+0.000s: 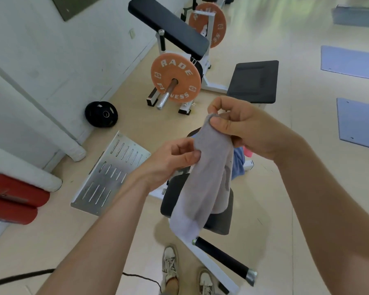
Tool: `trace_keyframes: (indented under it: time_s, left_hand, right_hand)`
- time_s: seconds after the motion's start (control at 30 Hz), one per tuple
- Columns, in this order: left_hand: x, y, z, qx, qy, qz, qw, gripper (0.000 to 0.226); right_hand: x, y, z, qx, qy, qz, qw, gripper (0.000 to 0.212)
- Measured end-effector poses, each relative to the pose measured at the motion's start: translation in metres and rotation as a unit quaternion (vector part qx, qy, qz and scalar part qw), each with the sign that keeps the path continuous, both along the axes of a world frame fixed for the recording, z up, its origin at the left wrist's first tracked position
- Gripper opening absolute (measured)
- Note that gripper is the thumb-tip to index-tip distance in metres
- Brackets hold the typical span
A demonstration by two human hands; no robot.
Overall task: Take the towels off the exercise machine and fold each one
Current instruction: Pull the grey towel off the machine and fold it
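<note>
Beige floor point(264, 50) bounded by white wall point(51, 50) at left. Blue mats point(354, 64) laid at right. Black weight plate point(101, 114) set against wall.

Both bare forearms reach forward from the near edge and converge mid-scene. The left hand point(175, 158) pinches the towel point(202, 184) between thumb and curled fingers. The right hand point(245, 128), slightly farther off, pinches the towel's top end with its thumb.

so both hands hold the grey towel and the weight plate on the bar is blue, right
No: the weight plate on the bar is orange, not blue; the head view shows it. The left hand and right hand do hold the grey towel.
</note>
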State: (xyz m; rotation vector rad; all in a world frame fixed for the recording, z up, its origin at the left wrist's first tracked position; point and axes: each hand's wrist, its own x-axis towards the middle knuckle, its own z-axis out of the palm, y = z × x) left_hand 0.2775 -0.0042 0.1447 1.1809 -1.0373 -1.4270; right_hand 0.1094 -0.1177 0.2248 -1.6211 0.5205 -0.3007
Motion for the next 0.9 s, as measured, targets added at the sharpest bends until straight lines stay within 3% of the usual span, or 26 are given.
trace_keyframes:
  time_s: [0.1,0.17,0.33,0.4,0.53,0.63,0.7,0.8,0.9]
  left_hand:
    - [-0.005,0.010,-0.008,0.037,0.052,0.000,0.998,0.038]
    - [-0.005,0.016,-0.015,0.071,0.024,0.020,0.997,0.037]
    - [0.018,0.026,-0.031,0.188,-0.184,-0.026,0.964,0.020]
    - [0.029,0.020,-0.033,0.191,-0.267,0.016,0.944,0.013]
    - [0.044,-0.004,-0.015,0.081,-0.427,0.181,0.882,0.022]
    - [0.048,-0.009,0.011,-0.075,-0.473,0.277,0.833,0.020]
    - [0.047,-0.006,0.021,-0.144,-0.525,0.301,0.783,0.037]
    - [0.042,0.009,0.009,-0.160,-0.583,0.289,0.742,0.053]
    - [0.031,0.038,-0.034,-0.103,-0.611,0.238,0.748,0.054]
  right_hand:
    - [0.006,-0.004,-0.011,0.000,0.003,-0.036,0.999,0.008]
    - [0.009,-0.009,-0.020,-0.065,0.044,-0.073,0.994,0.013]
    - [0.008,-0.016,-0.038,-0.188,0.115,-0.164,0.962,0.015]
    - [0.007,-0.022,-0.038,-0.206,0.108,-0.202,0.951,0.012]
    - [-0.002,-0.037,-0.026,-0.240,0.035,-0.309,0.920,0.006]
    - [-0.018,-0.042,-0.014,-0.288,-0.030,-0.389,0.874,0.019]
    - [-0.030,-0.035,-0.010,-0.323,-0.052,-0.423,0.845,0.025]
    - [-0.046,-0.015,-0.027,-0.344,-0.056,-0.444,0.826,0.018]
    - [-0.069,0.019,-0.082,-0.309,-0.029,-0.430,0.848,0.016]
